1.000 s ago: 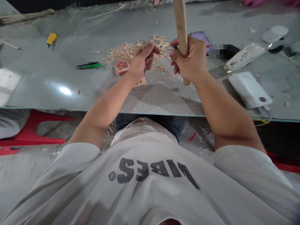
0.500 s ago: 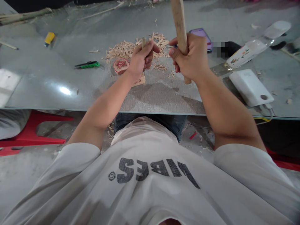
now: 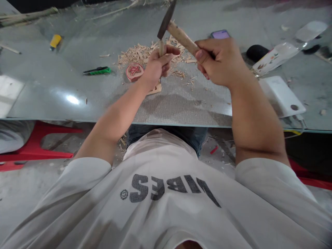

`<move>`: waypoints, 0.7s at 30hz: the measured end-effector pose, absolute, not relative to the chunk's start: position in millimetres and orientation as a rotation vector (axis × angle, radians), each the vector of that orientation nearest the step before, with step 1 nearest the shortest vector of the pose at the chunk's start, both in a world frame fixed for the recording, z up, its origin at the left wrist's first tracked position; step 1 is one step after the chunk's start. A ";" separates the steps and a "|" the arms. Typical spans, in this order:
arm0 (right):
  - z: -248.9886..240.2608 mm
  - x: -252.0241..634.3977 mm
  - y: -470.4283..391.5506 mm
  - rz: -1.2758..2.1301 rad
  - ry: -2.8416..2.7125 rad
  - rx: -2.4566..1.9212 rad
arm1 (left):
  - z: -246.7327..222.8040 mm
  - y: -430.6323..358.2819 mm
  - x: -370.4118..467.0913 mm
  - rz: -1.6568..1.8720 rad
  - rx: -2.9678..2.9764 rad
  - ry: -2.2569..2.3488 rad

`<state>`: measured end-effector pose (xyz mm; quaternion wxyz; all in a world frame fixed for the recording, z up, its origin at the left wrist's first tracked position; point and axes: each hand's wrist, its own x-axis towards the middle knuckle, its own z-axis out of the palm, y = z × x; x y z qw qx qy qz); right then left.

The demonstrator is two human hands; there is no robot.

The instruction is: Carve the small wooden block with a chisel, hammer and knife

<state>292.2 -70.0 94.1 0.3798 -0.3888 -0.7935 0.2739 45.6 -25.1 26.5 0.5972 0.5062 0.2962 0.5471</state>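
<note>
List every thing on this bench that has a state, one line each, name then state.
left hand: closed around the chisel.
chisel: upright, top end under the hammer head.
right hand: closed on the hammer handle.
hammer: tilted, head at the chisel top.
wood piece: flat under the left hand.
round wooden disc: flat, red star facing up.
green utility knife: lying flat, untouched.
phone: screen lit.

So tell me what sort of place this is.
Most likely a small home woodcarving bench. The right hand holds a hammer over a chisel gripped by the left hand, wood chips are heaped on the glass-topped table, and a carved wooden disc lies nearby.
</note>
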 end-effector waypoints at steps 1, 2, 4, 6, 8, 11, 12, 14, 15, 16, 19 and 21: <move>95.0 293.3 -70.3 0.701 -2.045 -1.006 | 28.4 -26.6 45.8 1.272 1.172 0.693; 95.0 294.1 -70.0 0.703 -2.005 -0.994 | 30.3 -28.1 46.2 1.270 1.172 0.700; 93.5 295.0 -68.1 0.700 -1.858 -0.928 | 33.1 -30.8 47.0 1.265 1.183 0.720; 92.1 295.4 -66.3 0.712 -1.831 -0.896 | 33.8 -31.9 47.8 1.266 1.194 0.739; 91.8 295.3 -66.2 0.751 -1.939 -0.934 | 32.2 -31.1 48.0 1.274 1.200 0.750; 92.8 293.3 -69.2 0.776 -1.948 -0.922 | 28.4 -28.9 47.3 1.294 1.202 0.740; 93.2 292.1 -70.5 0.760 -1.871 -0.890 | 27.4 -28.4 46.9 1.298 1.203 0.731; 93.8 290.1 -72.6 0.749 -1.791 -0.880 | 26.1 -27.7 46.5 1.300 1.204 0.716; 94.0 289.5 -73.1 0.761 -1.821 -0.915 | 25.7 -27.4 46.6 1.301 1.203 0.709; 93.9 289.3 -73.2 0.778 -1.884 -0.961 | 25.5 -27.2 46.7 1.305 1.199 0.705; 92.1 289.5 -71.8 0.794 -1.967 -0.985 | 24.8 -26.4 47.5 1.317 1.191 0.694; 90.9 289.8 -70.7 0.761 -1.838 -0.901 | 23.8 -25.6 47.6 1.315 1.191 0.690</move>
